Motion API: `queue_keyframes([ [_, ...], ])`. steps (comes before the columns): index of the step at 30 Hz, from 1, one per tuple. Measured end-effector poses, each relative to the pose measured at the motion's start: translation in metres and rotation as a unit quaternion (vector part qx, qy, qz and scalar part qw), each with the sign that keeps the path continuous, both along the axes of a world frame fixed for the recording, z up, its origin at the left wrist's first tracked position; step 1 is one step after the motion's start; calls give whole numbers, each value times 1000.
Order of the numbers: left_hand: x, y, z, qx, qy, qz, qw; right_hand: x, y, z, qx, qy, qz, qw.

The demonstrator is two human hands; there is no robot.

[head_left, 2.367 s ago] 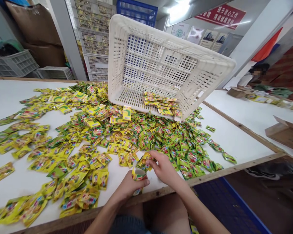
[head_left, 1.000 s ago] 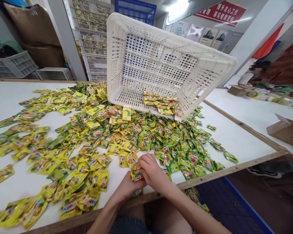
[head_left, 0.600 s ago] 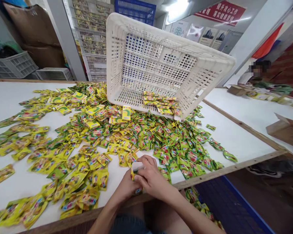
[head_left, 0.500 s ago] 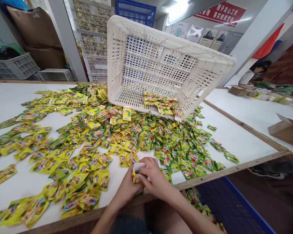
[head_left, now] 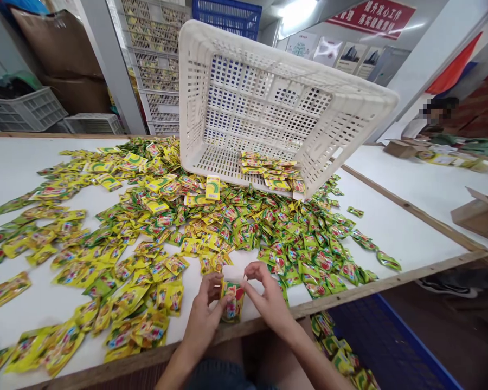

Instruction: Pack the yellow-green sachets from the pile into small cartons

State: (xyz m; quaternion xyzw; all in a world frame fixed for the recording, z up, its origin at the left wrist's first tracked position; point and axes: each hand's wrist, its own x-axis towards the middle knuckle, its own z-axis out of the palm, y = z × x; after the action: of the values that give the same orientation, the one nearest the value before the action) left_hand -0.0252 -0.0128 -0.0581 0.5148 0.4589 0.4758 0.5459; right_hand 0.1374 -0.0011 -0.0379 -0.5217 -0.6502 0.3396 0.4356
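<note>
Close to the table's front edge, a small printed carton (head_left: pixel 232 304) stands upright with its white top flap raised. My left hand (head_left: pixel 205 309) grips its left side, the thumb across the printed front. At the upper right corner, the thumb and finger of my right hand (head_left: pixel 268 298) pinch the white flap's edge. Inside the carton is hard to see. Yellow sachets (head_left: pixel 168 298) lie to the left of my hands, and green sachets (head_left: pixel 321 260) with a red fruit print are heaped to the right.
A white plastic basket (head_left: pixel 284 54) lies tipped on its side behind the heap, several yellow cartons (head_left: pixel 268 168) inside it. Below the table's right edge is a blue crate (head_left: pixel 374 336) beside more packets. A person (head_left: pixel 435 116) sits far right near cardboard boxes (head_left: pixel 483 214).
My right hand has moved off the carton's top to its right corner, uncovering the printed front. My left hand has shifted its hold along the left side.
</note>
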Motion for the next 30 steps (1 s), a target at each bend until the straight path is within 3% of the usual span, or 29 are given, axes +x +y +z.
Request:
queue_keyframes([
  [4, -2, 3, 1, -1, 12, -37, 999, -4, -7, -16, -28, 106, -41, 993],
  [12, -14, 17, 13, 42, 75, -74, 994, -11, -1, -6, 10, 55, 33, 998],
  [18, -11, 11, 9, 37, 16, -73, 996, -16, -2, -17, -7, 142, -41, 989],
  [21, -9, 9, 6, 28, -22, -77, 996, -14, -1, -17, 5, 109, -33, 993],
  [24, -10, 11, 9, 54, 23, -90, 994, -10, 0, -9, 44, 43, 14, 998],
  [30, -11, 8, 15, 89, 79, -18, 993, -13, -6, 4, 67, -3, 56, 996],
])
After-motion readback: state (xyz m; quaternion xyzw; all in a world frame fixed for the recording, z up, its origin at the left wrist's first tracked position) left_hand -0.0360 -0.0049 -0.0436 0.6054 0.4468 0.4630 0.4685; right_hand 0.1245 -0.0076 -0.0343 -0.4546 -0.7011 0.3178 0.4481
